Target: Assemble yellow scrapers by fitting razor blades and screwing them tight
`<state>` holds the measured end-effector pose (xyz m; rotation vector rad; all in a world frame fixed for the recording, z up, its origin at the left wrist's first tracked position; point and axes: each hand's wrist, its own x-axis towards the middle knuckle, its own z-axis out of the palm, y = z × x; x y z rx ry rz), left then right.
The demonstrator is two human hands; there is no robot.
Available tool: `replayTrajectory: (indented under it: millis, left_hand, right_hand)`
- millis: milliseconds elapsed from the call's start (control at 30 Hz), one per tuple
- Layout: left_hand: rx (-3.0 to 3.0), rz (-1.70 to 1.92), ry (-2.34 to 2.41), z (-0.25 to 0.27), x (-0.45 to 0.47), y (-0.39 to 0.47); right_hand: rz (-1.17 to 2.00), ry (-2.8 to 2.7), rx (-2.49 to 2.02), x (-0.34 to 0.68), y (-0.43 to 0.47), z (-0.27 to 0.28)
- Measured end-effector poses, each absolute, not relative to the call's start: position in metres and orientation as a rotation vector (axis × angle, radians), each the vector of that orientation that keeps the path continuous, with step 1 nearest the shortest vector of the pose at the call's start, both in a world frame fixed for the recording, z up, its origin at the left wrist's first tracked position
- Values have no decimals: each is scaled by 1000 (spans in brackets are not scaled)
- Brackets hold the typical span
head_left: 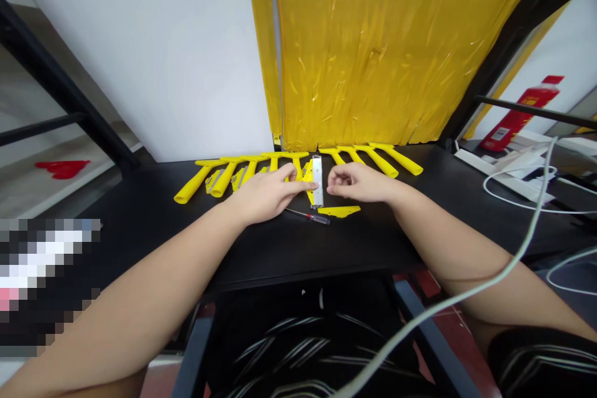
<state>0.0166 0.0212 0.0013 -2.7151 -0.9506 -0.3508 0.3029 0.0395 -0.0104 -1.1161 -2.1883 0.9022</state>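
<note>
My left hand (268, 193) grips a yellow plastic piece with a flat silver metal plate (318, 177) on it, standing on edge. Its thumb presses against the plate. To the right of the plate, a small gap away, my right hand (357, 183) has its fingers curled in a pinch; whatever they hold is too small or hidden to make out. Just below the hands lie a flat yellow plastic plate (339, 211) and a screwdriver (317, 218) with a clear grey and red handle. The screwdriver's shaft points toward my left hand.
Several yellow tubular handles (224, 179) lie in a row along the back of the black table (280, 252), with metal-and-yellow pieces (237, 178) among them. More yellow handles (383, 161) lie right. A red bottle (522, 113), white cables (517, 205) and a yellow plastic curtain (368, 56) stand around.
</note>
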Motion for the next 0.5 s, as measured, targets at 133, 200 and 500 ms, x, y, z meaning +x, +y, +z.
replayTrajectory:
  millis: [133,200,500]
  left_hand:
    - [-2721,-353,-966,2,16,22]
    - [-2739,-364,-971,1,16,22]
    - [-2741,-390,-979,-1,17,23]
  right_hand:
    - [947,-2158,-1066,302,39,-11]
    - [1107,-1989,-1018,298,41,-16]
    - [1529,-1748,-928,282,43,-28]
